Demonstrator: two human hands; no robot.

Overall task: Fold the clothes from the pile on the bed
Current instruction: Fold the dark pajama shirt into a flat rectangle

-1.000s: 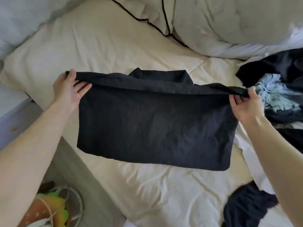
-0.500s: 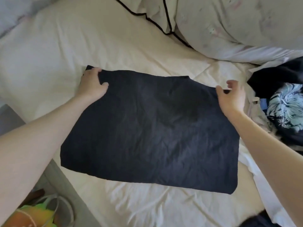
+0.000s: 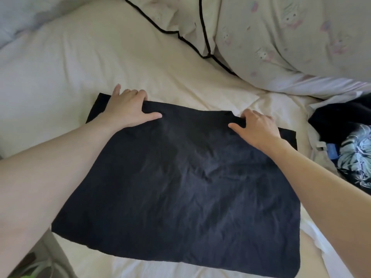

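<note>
Garment [image 3: 190,187] on bed [image 3: 100,67], pile [image 3: 345,137] right.

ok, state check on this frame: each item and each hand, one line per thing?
black garment: folded, lying flat on the bed, slightly wrinkled.
left hand: fingers curled over the garment's far edge, thumb on top.
right hand: same grip on the far edge.
clothes pile: heaped at the right, unfolded.
bed sheet: rumpled.
pillow: resting at the far right.
</note>
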